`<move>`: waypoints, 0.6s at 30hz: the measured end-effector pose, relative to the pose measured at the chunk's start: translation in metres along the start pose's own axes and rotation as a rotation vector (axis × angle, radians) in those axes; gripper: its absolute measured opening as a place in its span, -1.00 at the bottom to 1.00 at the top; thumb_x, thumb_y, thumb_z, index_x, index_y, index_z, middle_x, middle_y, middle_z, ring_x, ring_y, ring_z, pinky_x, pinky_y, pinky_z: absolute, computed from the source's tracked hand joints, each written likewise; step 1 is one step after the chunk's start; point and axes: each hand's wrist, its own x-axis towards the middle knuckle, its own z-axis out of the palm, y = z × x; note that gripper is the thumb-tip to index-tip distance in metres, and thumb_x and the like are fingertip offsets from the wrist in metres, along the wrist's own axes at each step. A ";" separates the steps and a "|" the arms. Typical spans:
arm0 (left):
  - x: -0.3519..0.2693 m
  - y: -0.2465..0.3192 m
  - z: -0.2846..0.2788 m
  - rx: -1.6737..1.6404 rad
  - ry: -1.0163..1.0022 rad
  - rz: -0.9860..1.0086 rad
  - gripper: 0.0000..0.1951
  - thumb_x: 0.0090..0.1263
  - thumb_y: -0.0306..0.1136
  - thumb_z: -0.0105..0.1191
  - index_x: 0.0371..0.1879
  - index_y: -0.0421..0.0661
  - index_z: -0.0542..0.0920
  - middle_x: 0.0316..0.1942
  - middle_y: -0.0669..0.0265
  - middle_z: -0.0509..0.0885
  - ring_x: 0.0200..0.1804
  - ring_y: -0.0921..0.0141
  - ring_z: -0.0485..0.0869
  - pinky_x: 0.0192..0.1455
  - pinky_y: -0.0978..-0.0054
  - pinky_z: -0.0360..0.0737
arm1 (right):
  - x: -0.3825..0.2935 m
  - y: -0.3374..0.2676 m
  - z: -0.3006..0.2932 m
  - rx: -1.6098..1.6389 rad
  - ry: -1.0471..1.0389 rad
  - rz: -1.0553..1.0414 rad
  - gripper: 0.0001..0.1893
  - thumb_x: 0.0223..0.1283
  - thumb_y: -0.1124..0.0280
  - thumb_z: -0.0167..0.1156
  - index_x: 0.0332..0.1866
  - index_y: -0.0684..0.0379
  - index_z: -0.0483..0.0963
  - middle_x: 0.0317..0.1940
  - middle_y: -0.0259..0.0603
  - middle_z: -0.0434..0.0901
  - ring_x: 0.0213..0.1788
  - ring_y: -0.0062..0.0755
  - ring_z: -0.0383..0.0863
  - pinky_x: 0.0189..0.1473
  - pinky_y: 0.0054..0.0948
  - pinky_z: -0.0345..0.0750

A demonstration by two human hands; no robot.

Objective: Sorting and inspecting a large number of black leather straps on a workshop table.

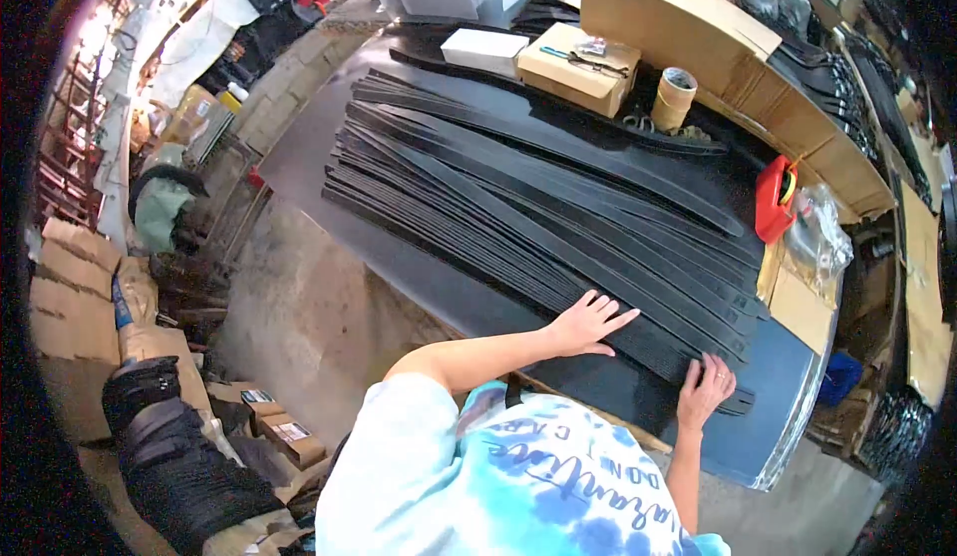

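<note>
Long black belt straps (523,197), leather-like, lie fanned out across a dark tabletop (404,272). Along the near side they overlap in a tight, stepped row. My left hand (587,325) rests palm down on this row, its fingers spread. Farther right, my right hand (705,388) touches the straps close to their ends, fingers bent; whether it pinches any of them is hidden. Just beyond it a rounded strap end (739,402) sticks out.
Along the back stand a white box (484,52), a cardboard box (579,66) with tools on top, and a tape roll (674,98). A cardboard divider (718,55) runs behind. To the right are a red case (775,198) and a clear plastic bag (819,238).
</note>
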 end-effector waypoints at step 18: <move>-0.156 -0.195 -0.131 0.081 -0.178 -0.178 -0.06 0.03 0.33 0.27 0.42 0.15 0.33 0.03 0.11 0.52 0.14 0.08 0.47 0.37 0.01 0.26 | -0.001 -0.082 0.021 0.078 -0.387 -0.159 -0.30 0.01 0.20 0.38 0.27 0.21 0.32 0.10 0.02 0.39 0.22 0.12 0.33 0.38 0.11 0.15</move>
